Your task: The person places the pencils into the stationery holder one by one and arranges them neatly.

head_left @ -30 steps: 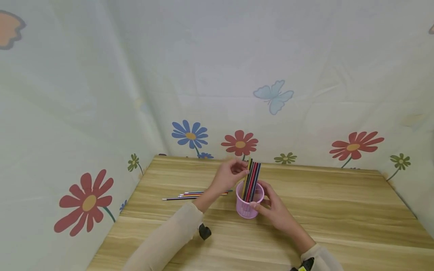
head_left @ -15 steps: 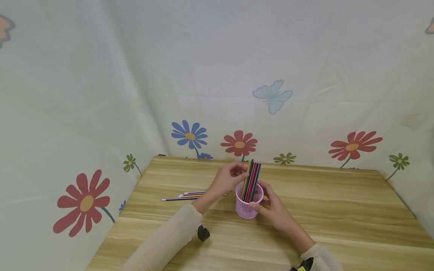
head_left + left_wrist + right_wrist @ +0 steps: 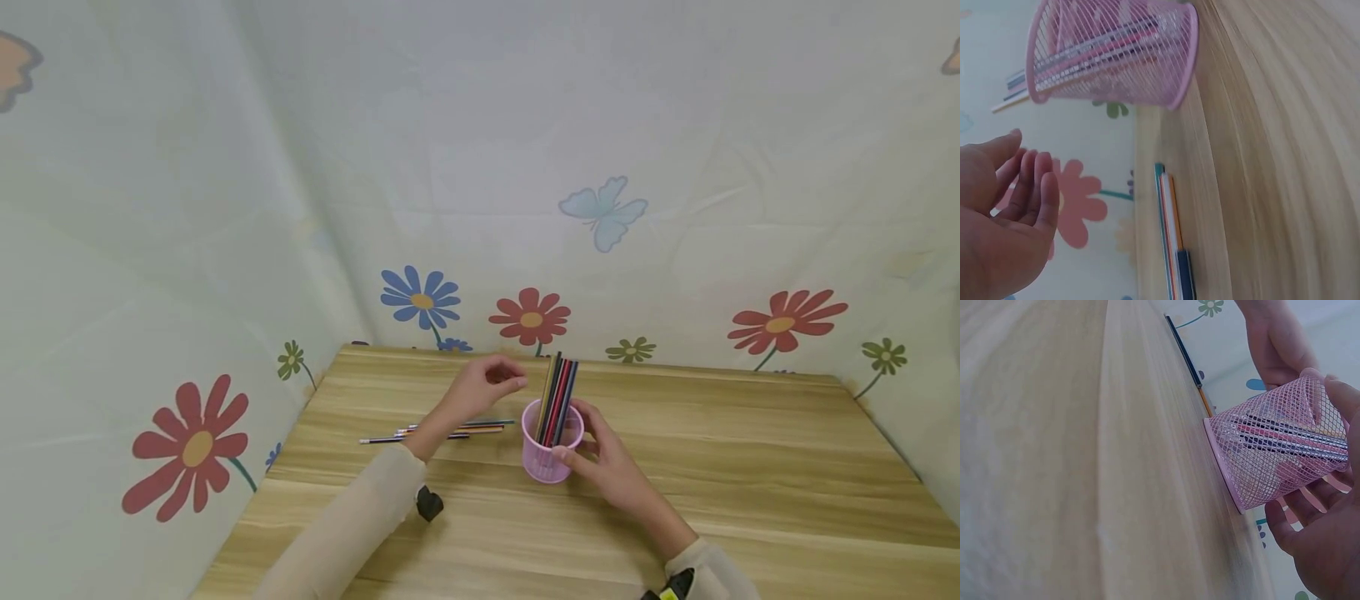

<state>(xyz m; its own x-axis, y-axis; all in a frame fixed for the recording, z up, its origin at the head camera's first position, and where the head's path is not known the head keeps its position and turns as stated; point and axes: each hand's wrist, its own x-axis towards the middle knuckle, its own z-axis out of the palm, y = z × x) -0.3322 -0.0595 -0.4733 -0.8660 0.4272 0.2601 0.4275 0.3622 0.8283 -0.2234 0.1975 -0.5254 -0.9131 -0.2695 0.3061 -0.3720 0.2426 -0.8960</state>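
We see the left hand (image 3: 478, 392) empty, its fingers loosely curved, raised nearer the loose pencils (image 3: 483, 430), which lie left of the pink cup (image 3: 546, 465), long axes running left to right; the right hand (image 3: 611, 475), farther off, grips the cup's right side.

We look at a pale, faintly creased back wall covering (image 3: 465, 125) that meets a matching left wall covering (image 3: 112, 275) along a soft vertical fold. Along the back we see a printed blue flower (image 3: 421, 301), a green flower (image 3: 630, 351) and, higher, a light-blue butterfly (image 3: 603, 213). A big red flower (image 3: 197, 448) decorates the left. Below us spreads a wood-grained, yellowish-brown surface (image 3: 765, 467), under soft, even light.
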